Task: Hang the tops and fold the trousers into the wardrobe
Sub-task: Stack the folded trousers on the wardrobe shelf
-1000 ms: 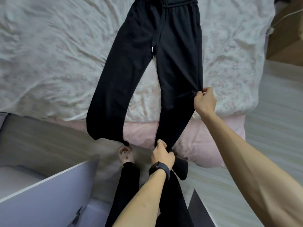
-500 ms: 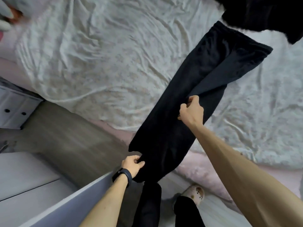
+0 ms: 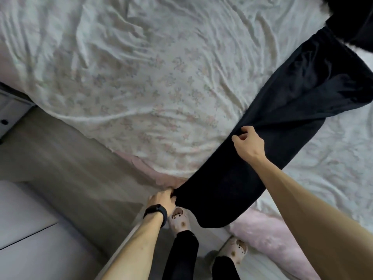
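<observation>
The trousers (image 3: 282,110) stretch diagonally across the bed (image 3: 141,77), the left hand (image 3: 162,201) gripping the near hem, the right hand (image 3: 248,143) pinching mid-leg, the waistband farthest off.

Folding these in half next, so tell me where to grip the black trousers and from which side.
Grip the black trousers at the cuff end, from the near edge of the bed: the stacked legs overhang there, so both layers pinch together, as the left hand does. The right hand pinches the mid-leg edge.
</observation>
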Demonstrator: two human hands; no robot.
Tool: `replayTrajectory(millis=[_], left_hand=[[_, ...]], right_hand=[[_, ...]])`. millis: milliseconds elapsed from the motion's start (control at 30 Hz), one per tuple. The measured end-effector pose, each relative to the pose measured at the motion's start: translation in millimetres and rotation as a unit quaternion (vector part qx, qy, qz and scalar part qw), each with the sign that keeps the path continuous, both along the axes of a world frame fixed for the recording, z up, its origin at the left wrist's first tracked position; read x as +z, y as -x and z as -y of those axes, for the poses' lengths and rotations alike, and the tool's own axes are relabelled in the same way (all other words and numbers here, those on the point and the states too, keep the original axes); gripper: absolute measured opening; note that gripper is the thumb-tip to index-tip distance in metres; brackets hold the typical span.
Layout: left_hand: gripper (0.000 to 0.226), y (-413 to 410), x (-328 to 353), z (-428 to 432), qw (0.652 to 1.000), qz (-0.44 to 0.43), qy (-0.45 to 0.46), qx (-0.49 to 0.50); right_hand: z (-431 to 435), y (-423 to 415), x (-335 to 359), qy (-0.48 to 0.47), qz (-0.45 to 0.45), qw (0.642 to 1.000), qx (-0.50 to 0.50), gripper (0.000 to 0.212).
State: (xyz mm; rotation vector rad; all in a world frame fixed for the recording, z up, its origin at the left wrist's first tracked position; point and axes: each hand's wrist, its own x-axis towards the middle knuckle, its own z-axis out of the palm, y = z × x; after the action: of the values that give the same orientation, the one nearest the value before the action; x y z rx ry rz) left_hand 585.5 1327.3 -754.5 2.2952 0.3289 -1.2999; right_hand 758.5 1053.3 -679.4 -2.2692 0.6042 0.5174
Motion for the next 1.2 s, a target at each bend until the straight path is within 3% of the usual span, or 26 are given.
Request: replayTrajectory(millis=[133,267,533,767,1000,1200], left_hand=[[0.023,-9.1,6.0,3.3,1.000,-0.023,-0.002,-0.018],[0.012,-34.1,40.5,36.3,0.998,0.061,-0.009,-0.004],[0.025,-133.0,113.6,139.5,0.983,0.165,0.049,-0.063],[0.036,-244.3,136.9,265.5,0.948,0.258,0.040,-0.183],[0.066,-299.0,122.5,374.3,0.901,0.301,0.027,-0.312],[0.070,-313.2,103.4,423.5,0.887,0.291,-0.022,-0.357]], right_hand=[[-0.3,11.7,1.7,-0.026,-0.012,1.000,0.010,0.057],[3.3,34.4,20.3,-0.068,-0.015,0.997,-0.025,0.051],[57.6,46.9,66.1,-0.105,-0.002,0.989,-0.104,0.049],[185.3,-15.8,70.4,-0.104,0.038,0.969,-0.221,0.049],[303.1,-92.4,44.4,-0.138,0.051,0.919,-0.365,0.084],[358.1,-161.0,19.9,-0.213,0.073,0.881,-0.415,0.067]])
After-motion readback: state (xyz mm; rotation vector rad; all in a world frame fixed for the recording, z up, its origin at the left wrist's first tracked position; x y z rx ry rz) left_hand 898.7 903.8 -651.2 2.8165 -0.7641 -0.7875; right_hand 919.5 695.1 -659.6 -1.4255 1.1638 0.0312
